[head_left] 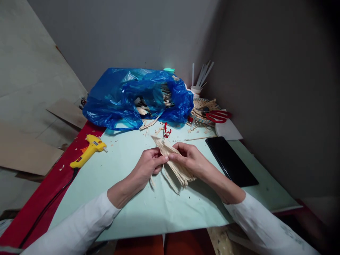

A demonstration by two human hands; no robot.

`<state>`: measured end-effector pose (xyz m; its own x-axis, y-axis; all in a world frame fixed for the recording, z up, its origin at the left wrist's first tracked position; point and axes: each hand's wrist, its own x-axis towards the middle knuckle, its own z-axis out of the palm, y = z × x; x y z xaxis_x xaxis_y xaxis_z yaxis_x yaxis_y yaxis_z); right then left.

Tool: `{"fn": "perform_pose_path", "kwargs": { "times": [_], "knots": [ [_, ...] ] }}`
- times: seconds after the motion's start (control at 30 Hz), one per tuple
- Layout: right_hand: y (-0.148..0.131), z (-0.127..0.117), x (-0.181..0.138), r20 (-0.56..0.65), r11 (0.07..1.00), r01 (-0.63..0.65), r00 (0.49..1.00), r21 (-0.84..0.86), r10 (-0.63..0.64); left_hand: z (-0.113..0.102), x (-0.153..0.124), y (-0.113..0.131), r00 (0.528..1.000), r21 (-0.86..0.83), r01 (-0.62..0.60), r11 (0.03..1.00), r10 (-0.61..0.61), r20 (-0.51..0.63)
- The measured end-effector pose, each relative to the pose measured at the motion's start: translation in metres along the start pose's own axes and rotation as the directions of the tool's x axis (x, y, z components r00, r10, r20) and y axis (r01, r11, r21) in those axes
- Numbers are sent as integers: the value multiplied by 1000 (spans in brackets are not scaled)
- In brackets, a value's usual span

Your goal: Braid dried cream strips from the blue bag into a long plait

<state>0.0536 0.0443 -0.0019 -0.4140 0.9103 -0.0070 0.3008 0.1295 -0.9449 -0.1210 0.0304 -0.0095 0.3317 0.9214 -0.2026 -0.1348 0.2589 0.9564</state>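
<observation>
Sticks (179,171) are pinched in a bundle by your left hand (148,163) and right hand (191,159) over the middle of the worktop (127,202); a slack grip could let them splay and scatter.

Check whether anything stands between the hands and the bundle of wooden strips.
Nothing visible does. The left hand and the right hand both grip the bundle of wooden strips over the pale green sheet. The red piece lies farther back.
</observation>
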Motion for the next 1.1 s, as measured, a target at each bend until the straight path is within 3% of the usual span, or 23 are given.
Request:
{"fn": "perform_pose_path", "kwargs": {
  "times": [0.1,0.3,0.83,1.1],
  "knots": [
    [4,-2,1,9,999,-16,1000,47,15,0,-1,2,999,-10,23,1000,-23,27],
    [2,0,0,12,1000,-5,1000,-28,5,1,-1,2,1000,48,16,999,-15,-18],
    [-4,11,-2,-119,994,7,993,-112,-21,5,1,3,995,187,40,982,-22,-100],
    [-18,0,-6,34,963,48,998,266,-59,5,0,3,999,181,-15,983,23,-42]
  ]
}}
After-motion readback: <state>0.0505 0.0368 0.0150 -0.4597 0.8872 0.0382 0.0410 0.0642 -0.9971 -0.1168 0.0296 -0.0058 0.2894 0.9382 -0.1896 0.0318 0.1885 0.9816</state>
